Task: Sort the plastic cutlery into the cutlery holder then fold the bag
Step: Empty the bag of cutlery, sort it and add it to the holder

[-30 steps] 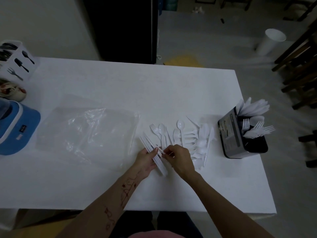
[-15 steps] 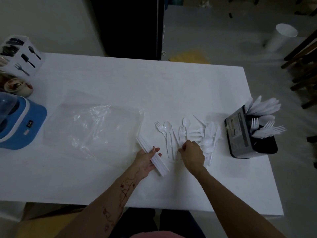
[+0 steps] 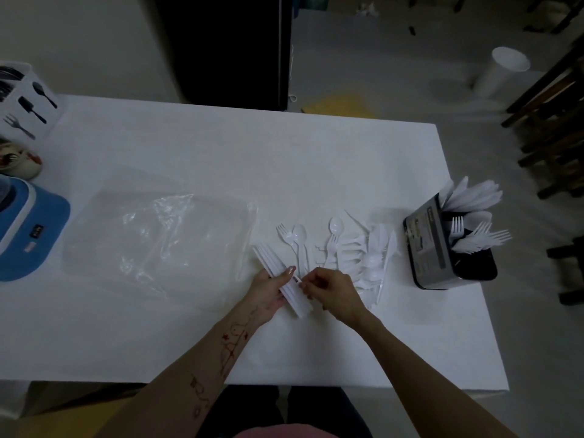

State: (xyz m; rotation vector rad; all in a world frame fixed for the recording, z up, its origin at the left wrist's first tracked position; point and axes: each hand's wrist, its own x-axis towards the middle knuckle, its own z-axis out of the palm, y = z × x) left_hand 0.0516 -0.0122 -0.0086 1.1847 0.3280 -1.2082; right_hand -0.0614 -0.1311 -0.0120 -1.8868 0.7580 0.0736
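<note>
- My left hand [image 3: 268, 292] grips a bundle of white plastic pieces [image 3: 281, 279], thumb laid over the top and fingers curled under, the bundle lying slantwise from the 11 o'clock end to the 5 o'clock end.
- My right hand [image 3: 331, 290] meets the bundle at its near part, fingertips pinching one thin piece against it; which kind of piece I cannot tell.
- These things weigh almost nothing and are stiff but springy, and slick one on another, so I judge the stack will fan out or slide if I squeeze only one end. The middle of the handles is the place to hold, with the thumb across all of them.
- The loose cutlery [image 3: 357, 251] lies scattered at 1 o'clock from my hands: forks, spoons and knives overlapping. Thin tines could snap if pressed flat.
- The cutlery holder [image 3: 426, 248] stands at 2 o'clock near the table's right edge, already carrying knives and forks upright.
- The clear bag [image 3: 158, 245] lies flat at 10 o'clock, limp and crinkled, just beside the bundle's far end. It looks slippery, best taken by an edge.
- The table [image 3: 221, 147] is white and smooth. A blue appliance [image 3: 28, 229], a white utensil caddy [image 3: 28, 102] and a small bowl [image 3: 22, 159] sit along its left edge.
- Beyond are a grey floor, a white bin [image 3: 502, 74] and dark wooden chairs [image 3: 556, 121].
</note>
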